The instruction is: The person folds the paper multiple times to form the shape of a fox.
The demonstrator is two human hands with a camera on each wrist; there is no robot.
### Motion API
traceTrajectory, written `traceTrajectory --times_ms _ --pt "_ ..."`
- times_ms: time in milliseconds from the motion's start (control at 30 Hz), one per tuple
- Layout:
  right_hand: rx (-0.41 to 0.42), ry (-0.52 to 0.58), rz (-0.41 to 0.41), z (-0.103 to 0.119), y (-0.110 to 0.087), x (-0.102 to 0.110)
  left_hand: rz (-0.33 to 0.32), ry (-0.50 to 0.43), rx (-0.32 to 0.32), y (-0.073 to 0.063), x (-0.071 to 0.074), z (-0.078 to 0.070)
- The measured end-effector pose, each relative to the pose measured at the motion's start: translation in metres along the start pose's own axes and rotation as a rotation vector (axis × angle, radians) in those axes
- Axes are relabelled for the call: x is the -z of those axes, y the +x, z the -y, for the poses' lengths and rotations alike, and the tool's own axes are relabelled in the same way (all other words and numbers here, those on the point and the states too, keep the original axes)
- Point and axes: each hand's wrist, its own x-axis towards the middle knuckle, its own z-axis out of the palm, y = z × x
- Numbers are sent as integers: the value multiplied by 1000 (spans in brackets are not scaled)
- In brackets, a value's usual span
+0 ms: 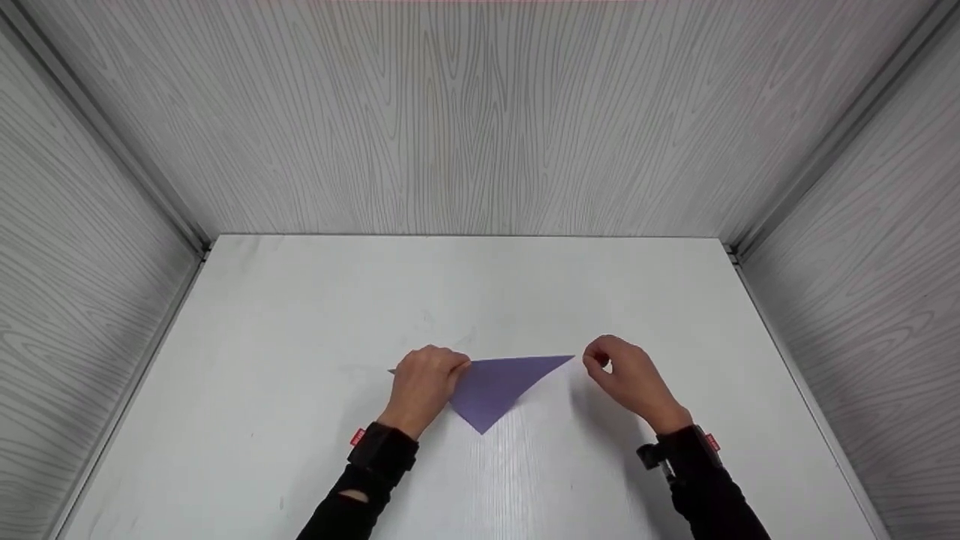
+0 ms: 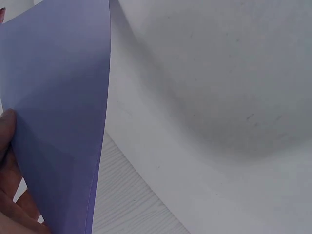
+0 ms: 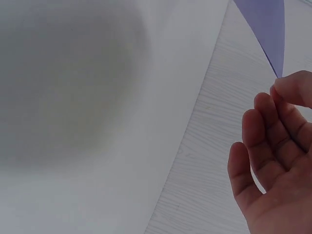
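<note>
A folded sheet of purple paper (image 1: pixel 491 390) is held up over the white tabletop, its long straight edge on top and one corner pointing down. My left hand (image 1: pixel 424 386) grips it left of the middle; a small corner shows past the knuckles. Seen from the left wrist, the thumb (image 2: pixel 7 127) lies at the edge of the paper (image 2: pixel 58 97) and the other fingers are partly hidden. At the right corner, my right hand (image 1: pixel 628 375) has thumb and forefinger together. The right wrist view shows the tip of the paper (image 3: pixel 269 34) meeting that right hand's pinch (image 3: pixel 278 146).
The white tabletop (image 1: pixel 322 300) spreads around both hands, with their soft shadows on it. Pale wood-grain panels stand at the back (image 1: pixel 465 120), left (image 1: pixel 75 262) and right (image 1: pixel 877 262). Black bands (image 1: pixel 382 454) are strapped on both wrists.
</note>
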Motion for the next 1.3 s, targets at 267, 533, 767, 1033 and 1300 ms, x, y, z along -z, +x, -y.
traceTrajectory --times_ms 267,533,767,1033,1300 --pt "123 -111 -227 32 8 -16 3 18 -47 3 -4 -9" --pt "277 -127 -98 65 19 -45 22 16 -51 6 -7 -18" --pt "266 -72 -46 71 23 -53 33 -27 -42 2 -8 -21" --pt "289 -77 -22 74 24 -53 42 -35 -60 7 -12 -28" --pt "365 -83 -54 72 24 -55 42 -13 -58 11 -13 -33"
